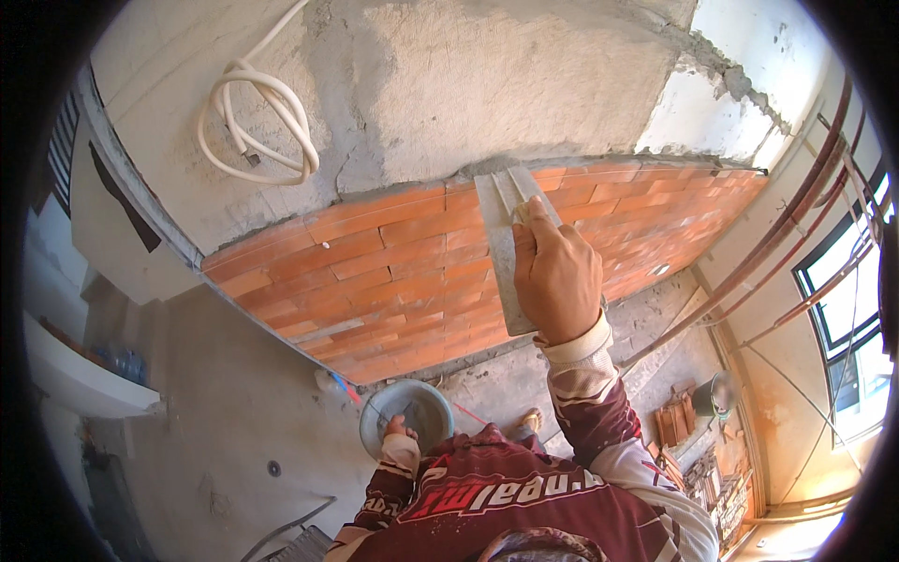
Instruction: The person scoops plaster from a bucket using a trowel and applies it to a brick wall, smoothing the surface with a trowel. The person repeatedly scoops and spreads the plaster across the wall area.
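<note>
My right hand (pixel 559 272) grips the handle of a flat plastering trowel (pixel 494 258), held up at the top edge of the orange brick wall (pixel 375 262), where grey mortar (pixel 356 194) meets the rough plastered band above. My left hand (pixel 399 428) is low down at a grey bucket (pixel 433 405), fingers closed on something I cannot make out; the bucket's contents are partly hidden by the hand and my shirt.
A coiled white conduit (pixel 292 122) hangs on the upper wall. Bent scaffold-like poles (pixel 787 244) run beside a window (pixel 838 356) at right. Stacked bricks (pixel 674 426) and a green bucket (pixel 710 393) stand on the right floor. A white ledge (pixel 112 393) is at left.
</note>
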The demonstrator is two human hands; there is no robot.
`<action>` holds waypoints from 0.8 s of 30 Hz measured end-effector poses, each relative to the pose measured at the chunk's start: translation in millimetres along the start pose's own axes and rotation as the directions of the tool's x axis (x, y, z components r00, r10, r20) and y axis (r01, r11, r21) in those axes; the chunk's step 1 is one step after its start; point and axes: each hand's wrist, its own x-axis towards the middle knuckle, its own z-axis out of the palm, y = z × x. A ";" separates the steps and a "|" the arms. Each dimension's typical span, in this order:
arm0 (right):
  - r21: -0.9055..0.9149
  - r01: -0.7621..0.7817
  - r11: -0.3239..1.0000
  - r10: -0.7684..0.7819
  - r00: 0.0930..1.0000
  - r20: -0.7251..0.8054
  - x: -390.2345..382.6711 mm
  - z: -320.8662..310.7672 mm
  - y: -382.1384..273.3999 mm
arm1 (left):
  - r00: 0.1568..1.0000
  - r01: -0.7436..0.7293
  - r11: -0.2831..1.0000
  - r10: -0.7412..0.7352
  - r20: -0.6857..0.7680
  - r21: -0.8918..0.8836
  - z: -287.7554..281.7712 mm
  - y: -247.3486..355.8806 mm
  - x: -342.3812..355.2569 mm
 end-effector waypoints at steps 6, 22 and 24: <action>0.134 0.033 0.990 -0.034 0.999 0.011 -1.4 -1.0 -1.4 | 1.000 -0.006 1.000 0.006 0.004 0.025 -3.5 2.5 -3.5; 0.553 -0.140 0.821 -0.188 0.850 0.493 52.7 -48.1 2.8 | 0.999 -0.037 0.996 0.038 0.005 -0.076 -4.0 3.4 -26.7; 0.519 0.010 0.854 -0.307 0.816 0.490 73.4 -41.9 2.5 | 0.999 -0.023 0.998 0.024 0.035 -0.051 -7.3 5.0 -29.4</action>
